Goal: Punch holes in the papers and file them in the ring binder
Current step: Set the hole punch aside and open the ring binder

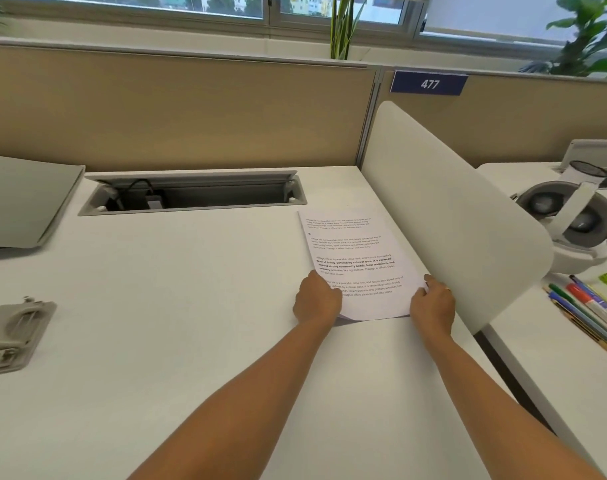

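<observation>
Our left hand (pixel 317 299) pinches the papers (pixel 357 258) on the desk (pixel 191 306) at the near-left corner, our right hand (pixel 432 304) pinches the near-right edge

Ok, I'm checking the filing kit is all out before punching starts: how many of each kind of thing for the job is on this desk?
paper stack: 1, held at its near edge by the left hand and the right hand
hole punch: 1
grey binder: 1
Total: 3
</observation>
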Demonstrator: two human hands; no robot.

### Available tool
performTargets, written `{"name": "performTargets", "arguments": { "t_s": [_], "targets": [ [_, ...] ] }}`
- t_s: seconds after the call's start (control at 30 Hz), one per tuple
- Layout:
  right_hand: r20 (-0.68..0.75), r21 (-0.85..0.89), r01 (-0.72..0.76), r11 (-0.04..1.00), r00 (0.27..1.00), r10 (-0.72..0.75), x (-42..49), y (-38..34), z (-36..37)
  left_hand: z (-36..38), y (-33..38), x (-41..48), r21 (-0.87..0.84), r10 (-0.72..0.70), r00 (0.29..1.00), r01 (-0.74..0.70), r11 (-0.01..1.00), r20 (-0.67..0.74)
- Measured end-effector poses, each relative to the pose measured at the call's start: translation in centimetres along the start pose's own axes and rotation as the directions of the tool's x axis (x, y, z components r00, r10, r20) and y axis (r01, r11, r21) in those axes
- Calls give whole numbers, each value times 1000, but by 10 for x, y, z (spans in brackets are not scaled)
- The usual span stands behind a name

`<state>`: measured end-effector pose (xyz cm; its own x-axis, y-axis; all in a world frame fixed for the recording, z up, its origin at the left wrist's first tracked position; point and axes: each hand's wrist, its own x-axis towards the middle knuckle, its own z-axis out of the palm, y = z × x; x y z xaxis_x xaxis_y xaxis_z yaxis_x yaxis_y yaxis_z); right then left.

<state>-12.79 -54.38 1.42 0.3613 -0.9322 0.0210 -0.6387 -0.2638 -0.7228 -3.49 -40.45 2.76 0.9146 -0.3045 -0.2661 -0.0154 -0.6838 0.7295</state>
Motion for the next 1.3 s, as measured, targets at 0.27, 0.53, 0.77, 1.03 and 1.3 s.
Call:
{"name": "performTargets", "arguments": {
  "t_s": [0.27, 0.53, 0.77, 1.03, 1.3],
  "targets": [
    [-4, -21, 32, 999, 999, -32, -11, 0, -1, -11, -5, -6, 88, -5, 999, 2, 996, 37],
    [53, 0, 206, 979, 977, -206, -56, -20, 12, -30, -40, -16, -32, 146, 988, -145, 989, 45],
    [171, 0, 438, 899, 886, -432, -125, -53, 55, -75, -98, -24, 21, 304, 952, -304, 953, -27],
    [357, -14, 556, 831, 779, -515, -210, -92, 113, -159, -190, -31, 390, 484, 874, -433, 813, -40],
    [533, -236, 632, 739, 720, -445, -285, -130, 167, -229, -261, -42, 609, 551, 834, -445, 656, 17]
  ]
}}
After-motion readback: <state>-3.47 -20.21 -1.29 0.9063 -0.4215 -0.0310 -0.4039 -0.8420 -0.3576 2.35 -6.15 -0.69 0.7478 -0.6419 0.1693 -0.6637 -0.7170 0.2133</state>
